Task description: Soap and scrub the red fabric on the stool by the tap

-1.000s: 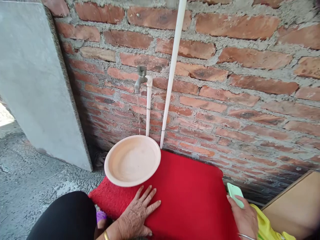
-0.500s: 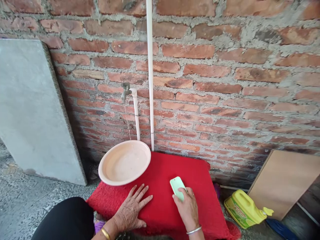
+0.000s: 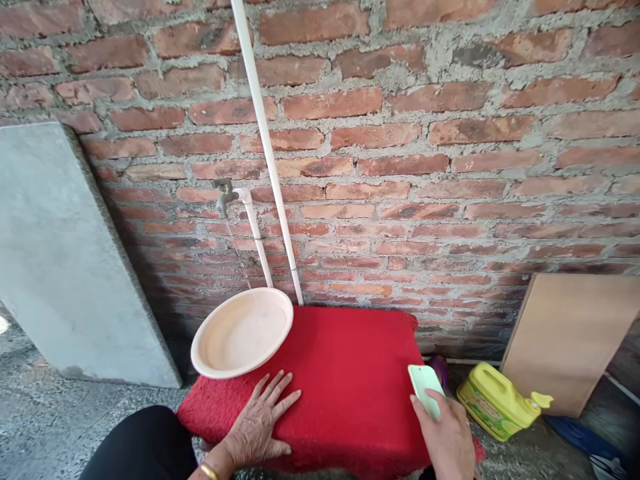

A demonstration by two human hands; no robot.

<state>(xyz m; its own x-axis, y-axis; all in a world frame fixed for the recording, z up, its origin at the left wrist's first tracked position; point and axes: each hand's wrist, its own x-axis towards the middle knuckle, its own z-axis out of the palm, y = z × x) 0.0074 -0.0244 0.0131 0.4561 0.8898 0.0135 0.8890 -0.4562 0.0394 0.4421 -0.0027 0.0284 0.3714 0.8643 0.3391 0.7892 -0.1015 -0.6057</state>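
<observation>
Red cloth (image 3: pixel 350 360): L fingers (image 3: pixel 286 403) spread atop; R fingers (image 3: pixel 421 415) grip lt-green block (image 3: pixel 421 378) by near end.

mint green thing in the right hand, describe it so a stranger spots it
Before the brick wall lies a red cloth. At its right edge, the right hand holds the mint green thing, flat and round-cornered. Its pale mint colour separates it from the red cloth and yellow jug.

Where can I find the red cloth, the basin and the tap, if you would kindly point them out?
Red cloth (image 3: pixel 345 373): head view, on the middle of its upper surface.
Basin (image 3: pixel 214 340): head view, on its inner wall at the left.
Tap (image 3: pixel 227 195): head view, on its body.
</observation>
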